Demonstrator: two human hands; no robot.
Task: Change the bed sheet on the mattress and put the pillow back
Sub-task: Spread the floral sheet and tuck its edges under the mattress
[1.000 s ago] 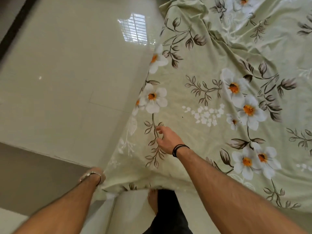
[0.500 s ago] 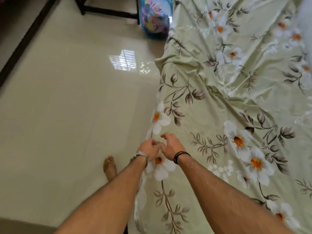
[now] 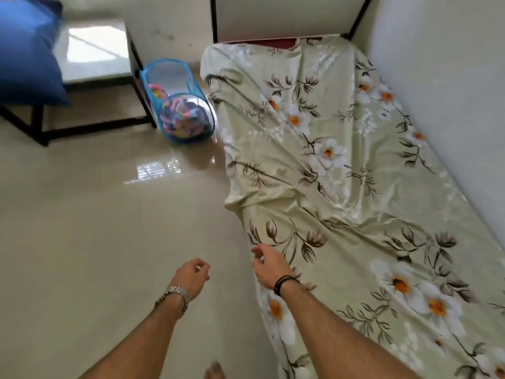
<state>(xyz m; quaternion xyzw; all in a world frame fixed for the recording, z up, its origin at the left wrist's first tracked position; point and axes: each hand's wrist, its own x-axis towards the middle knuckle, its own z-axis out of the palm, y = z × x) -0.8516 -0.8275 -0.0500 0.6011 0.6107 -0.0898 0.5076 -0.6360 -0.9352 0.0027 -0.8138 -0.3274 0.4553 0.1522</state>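
While the floor [image 3: 90,236] takes up the left half of the room, glossy and pale, the bed fills the right half, set against the wall [image 3: 442,86]. A green floral sheet [image 3: 341,203] is spread over the mattress from the foot to the head end; it lies wrinkled, with long creases running diagonally, and its left edge hangs over the side toward the floor. At the head end a strip of red [image 3: 273,42] shows past the sheet's top edge, below the black-framed headboard [image 3: 287,17].

A low table [image 3: 93,58] with a black frame and pale top stands at upper left. The blue pillow [image 3: 27,50] rests on its left part, well apart from the bed. A blue mesh hamper [image 3: 177,102] holding coloured cloth stands on the floor between table and bed, just beside the sheet's upper left corner.

Both forearms reach forward from the bottom. The right hand [image 3: 270,266], with a black band [image 3: 282,281] at the wrist, is over the sheet's left edge with fingers loosely curled and thumb out; it grips nothing that can be seen, and contact with the cloth cannot be confirmed. The left hand [image 3: 191,274], with a metal bracelet [image 3: 177,292], is over the floor, fingers loosely curled, holding nothing. A bare foot [image 3: 214,371] shows at the bottom edge.
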